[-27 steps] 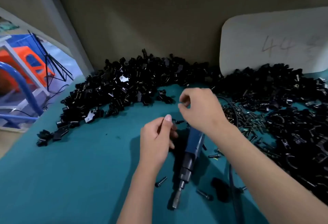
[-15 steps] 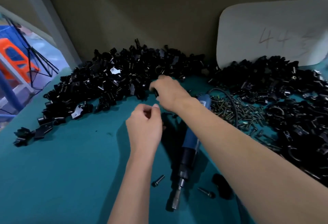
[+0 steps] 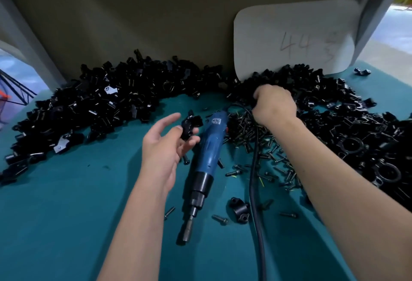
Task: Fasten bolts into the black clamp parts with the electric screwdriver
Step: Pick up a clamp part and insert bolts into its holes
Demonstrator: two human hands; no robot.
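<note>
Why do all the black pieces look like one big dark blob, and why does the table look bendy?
Head view: the black clamp parts are dark with only small glints, so they merge together. Head view: the wide-angle lens curves the teal table towards the edges. Head view: the electric screwdriver looks sharp.

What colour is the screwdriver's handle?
Blue, on the electric screwdriver, seen in the head view.

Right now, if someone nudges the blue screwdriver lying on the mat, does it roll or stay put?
The electric screwdriver has a round barrel, so it would probably roll sideways. Its cord trails off the rear and may drag. It looks rigid and fairly heavy.
</note>
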